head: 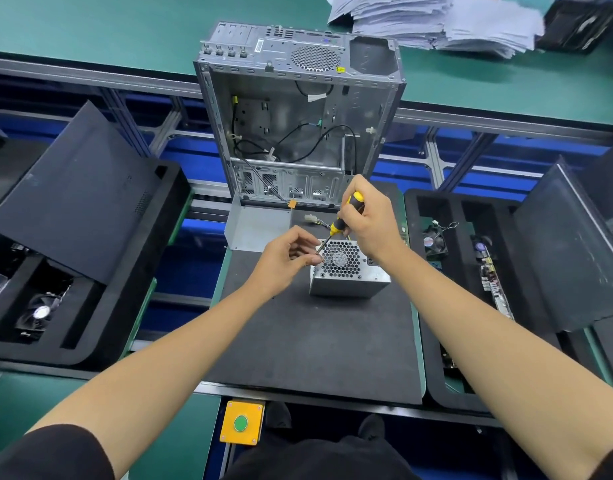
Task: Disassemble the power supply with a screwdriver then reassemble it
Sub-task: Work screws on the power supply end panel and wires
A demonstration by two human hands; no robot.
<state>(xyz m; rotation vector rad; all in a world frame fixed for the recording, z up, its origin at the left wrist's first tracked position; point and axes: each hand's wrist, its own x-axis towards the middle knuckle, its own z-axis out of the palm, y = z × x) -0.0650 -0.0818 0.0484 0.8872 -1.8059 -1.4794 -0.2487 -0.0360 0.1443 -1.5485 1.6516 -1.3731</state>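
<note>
Two hands are working on this one, going left to right. Way off at the left edge of the bench a black foam tray [90, 341] is holding a small fan [41, 311], not part of the job right now. On the black mat [315, 348] in the middle, the left hand [284, 259] is pinching near the screwdriver's tip, fingers curled in at the top left corner of the power supply [348, 271], looks like it's steadying the tip or a screw, though I can't see any screw. That grey box is sitting toward the far edge of the mat, fan grille facing up. The right hand [369, 220] is wrapping around the yellow and black screwdriver [343, 220], which is leaning down and left into that same corner. Behind them the open computer case [298, 116] is standing empty.

What I'd be worrying about: nothing is pinning the box down, so it's likely sliding if the bit gets pushed hard at that slant. The tip could also be camming out and chewing the screw head, or jabbing those left fingertips.
</note>
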